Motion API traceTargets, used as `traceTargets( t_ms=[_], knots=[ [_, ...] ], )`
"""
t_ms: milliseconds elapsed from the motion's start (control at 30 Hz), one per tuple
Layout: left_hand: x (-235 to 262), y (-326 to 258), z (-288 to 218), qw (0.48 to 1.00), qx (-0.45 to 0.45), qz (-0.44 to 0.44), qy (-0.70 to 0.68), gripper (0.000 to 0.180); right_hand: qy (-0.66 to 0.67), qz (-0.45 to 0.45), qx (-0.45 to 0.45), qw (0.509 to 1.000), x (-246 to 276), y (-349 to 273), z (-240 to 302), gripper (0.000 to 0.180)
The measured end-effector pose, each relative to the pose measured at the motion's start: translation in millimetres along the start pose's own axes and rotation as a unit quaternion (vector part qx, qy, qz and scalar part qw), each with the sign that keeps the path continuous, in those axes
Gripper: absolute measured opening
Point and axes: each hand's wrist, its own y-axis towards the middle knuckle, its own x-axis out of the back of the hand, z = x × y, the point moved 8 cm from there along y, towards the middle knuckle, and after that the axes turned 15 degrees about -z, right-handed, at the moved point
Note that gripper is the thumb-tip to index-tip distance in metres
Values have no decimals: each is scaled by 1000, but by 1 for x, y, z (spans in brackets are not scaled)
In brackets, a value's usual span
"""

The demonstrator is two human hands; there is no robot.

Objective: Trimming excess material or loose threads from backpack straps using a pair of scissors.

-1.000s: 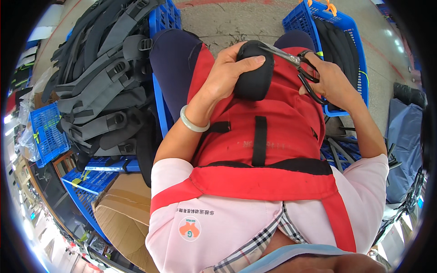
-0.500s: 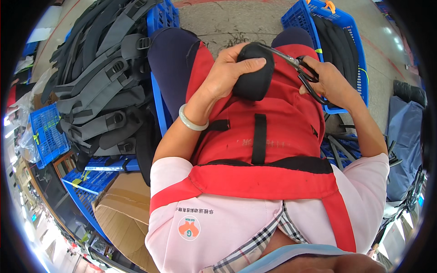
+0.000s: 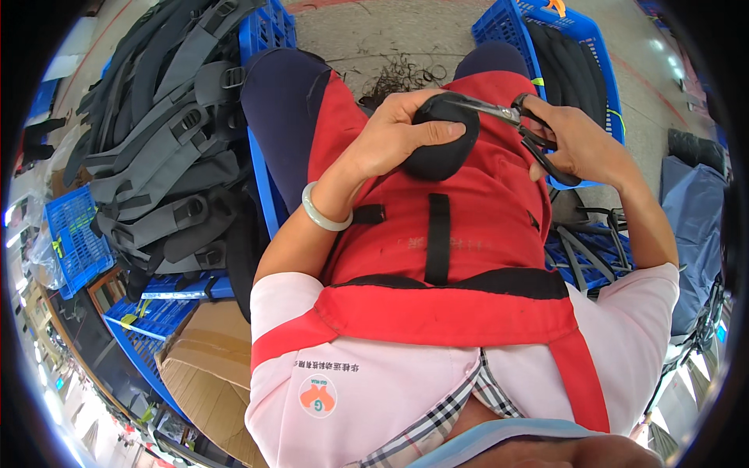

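Observation:
My left hand [image 3: 399, 134] is closed round a black, rounded padded piece [image 3: 443, 156] above my lap, with the thumb lying across its face. In my right hand [image 3: 585, 147] is a pair of scissors [image 3: 499, 111] with black handles, fingers through the loops. The blades point left and lie along the padded piece's upper edge. Their tips are against the dark fabric, and I cannot make out what lies between them. Under both hands spreads a red apron [image 3: 491, 199] with a black strap down its middle.
At the left, grey and black padded straps with buckles [image 3: 168, 148] are heaped over blue crates. A blue crate [image 3: 605, 47] at the upper right holds black padded pieces. Dark trimmings [image 3: 402, 76] litter the floor ahead. A cardboard box [image 3: 207, 351] stands at the lower left.
The scissors have turned to lie more level across the padded piece's top edge. My right hand has shifted slightly right, and the padded piece has tilted in my left hand.

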Motion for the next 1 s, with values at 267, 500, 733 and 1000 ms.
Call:
traceTargets(
  t_ms=[267,500,733,1000],
  knots=[
    [3,0,6,999,19,-5,-42,19,41,50,17,998,-13,2,-8,56],
    [4,0,6,1000,14,-5,-25,19,11,2,92,996,-3,2,4,48],
    [4,0,8,999,25,-7,-40,21,121,101,5,988,-12,2,-4,48],
    [-1,-1,8,1000,24,8,-18,20,62,110,18,992,-1,5,-10,49]
  ],
)
